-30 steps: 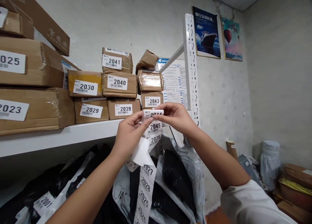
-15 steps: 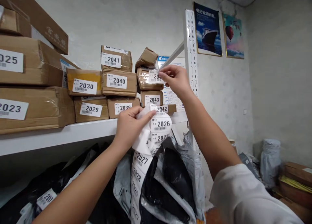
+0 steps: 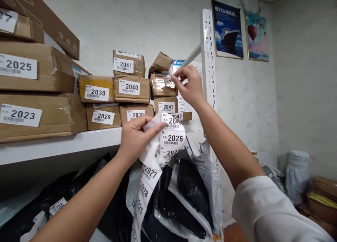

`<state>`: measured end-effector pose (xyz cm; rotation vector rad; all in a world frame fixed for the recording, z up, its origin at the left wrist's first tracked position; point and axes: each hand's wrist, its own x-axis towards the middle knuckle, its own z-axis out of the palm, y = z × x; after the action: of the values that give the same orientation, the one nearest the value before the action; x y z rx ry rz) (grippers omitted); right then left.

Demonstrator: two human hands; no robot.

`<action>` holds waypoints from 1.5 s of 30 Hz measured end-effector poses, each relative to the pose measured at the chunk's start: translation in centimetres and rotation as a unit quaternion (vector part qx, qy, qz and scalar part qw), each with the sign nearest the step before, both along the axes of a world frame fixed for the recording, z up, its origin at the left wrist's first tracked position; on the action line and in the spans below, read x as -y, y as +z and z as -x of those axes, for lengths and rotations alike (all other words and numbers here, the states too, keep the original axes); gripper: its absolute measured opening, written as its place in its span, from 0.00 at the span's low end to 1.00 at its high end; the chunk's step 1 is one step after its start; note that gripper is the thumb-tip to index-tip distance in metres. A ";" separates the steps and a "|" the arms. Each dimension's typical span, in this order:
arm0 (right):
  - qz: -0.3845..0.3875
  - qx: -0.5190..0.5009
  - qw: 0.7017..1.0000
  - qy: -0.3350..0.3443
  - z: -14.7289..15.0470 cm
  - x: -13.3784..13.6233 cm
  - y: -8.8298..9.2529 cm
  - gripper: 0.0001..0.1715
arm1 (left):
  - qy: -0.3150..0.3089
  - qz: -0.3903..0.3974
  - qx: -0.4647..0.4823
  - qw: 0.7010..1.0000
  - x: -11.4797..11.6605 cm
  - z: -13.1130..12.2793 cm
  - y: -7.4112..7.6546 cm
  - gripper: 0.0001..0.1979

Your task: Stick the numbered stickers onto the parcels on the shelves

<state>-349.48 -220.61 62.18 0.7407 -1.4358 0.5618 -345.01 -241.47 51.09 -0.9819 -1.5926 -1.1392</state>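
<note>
My left hand (image 3: 135,138) pinches a long strip of white number labels (image 3: 172,138) between thumb and fingers. The strip curls over at the top, showing 2026, and trails down past the shelf's front edge. Up at the right end of the shelf, my right hand (image 3: 190,85) has thumb and index finger closed on the right edge of a single white label (image 3: 167,81). That label is against or just in front of a taped brown box (image 3: 161,89); its number is mostly covered by my fingers. Below sits a box with label 2043 (image 3: 166,106).
Labelled cardboard boxes (image 3: 131,90) stand stacked along the white shelf (image 3: 100,138). A perforated white upright (image 3: 207,56) rises beside my right forearm. Black and grey plastic parcels (image 3: 195,185) fill the space below. Posters (image 3: 228,31) hang on the wall; more parcels (image 3: 297,171) lie at the right.
The label at my right hand has moved back toward the taped box, and more of it is covered by my fingers. My left hand and the strip have shifted slightly left.
</note>
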 end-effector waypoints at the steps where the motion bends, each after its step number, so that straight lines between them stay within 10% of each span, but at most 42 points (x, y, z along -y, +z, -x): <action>1: 0.005 0.012 0.999 0.032 0.1 0.0 0.2 0.10 | -0.002 -0.002 0.000 1.000 0.0 0.0 -0.1 0.10; 9: -0.005 0.057 0.992 0.112 0.3 0.4 1.2 0.13 | 0.005 -0.005 0.009 1.000 -0.3 0.0 -0.3 0.10; 17: -0.051 0.051 0.995 -0.068 1.7 0.8 0.8 0.01 | -0.003 0.011 0.003 1.000 -0.3 -0.2 -0.6 0.11; 27: -0.047 0.000 0.981 -0.186 -0.6 1.6 -0.6 0.23 | -0.003 0.004 -0.005 1.000 0.2 0.3 -0.8 0.10; 34: 0.036 0.067 0.997 -0.009 1.5 0.0 -0.2 0.12 | -0.008 -0.042 -0.024 0.999 0.4 0.8 -0.8 0.10; 37: 0.018 0.130 0.983 0.128 -1.7 0.2 -2.5 0.12 | 0.001 -0.065 -0.040 0.997 0.6 1.0 -1.0 0.11; 40: -0.115 0.293 0.904 0.291 -5.2 1.0 -6.3 0.15 | 0.002 -0.070 -0.040 0.997 0.6 1.2 -1.0 0.11; 45: -0.053 0.315 0.869 0.377 -5.7 1.5 -10.1 0.15 | -0.082 0.003 0.114 0.990 0.0 1.8 -0.6 0.11</action>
<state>-343.74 -222.14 52.03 1.3005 -1.7528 1.4420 -346.85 -241.46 50.52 -1.0322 -1.7200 -1.4020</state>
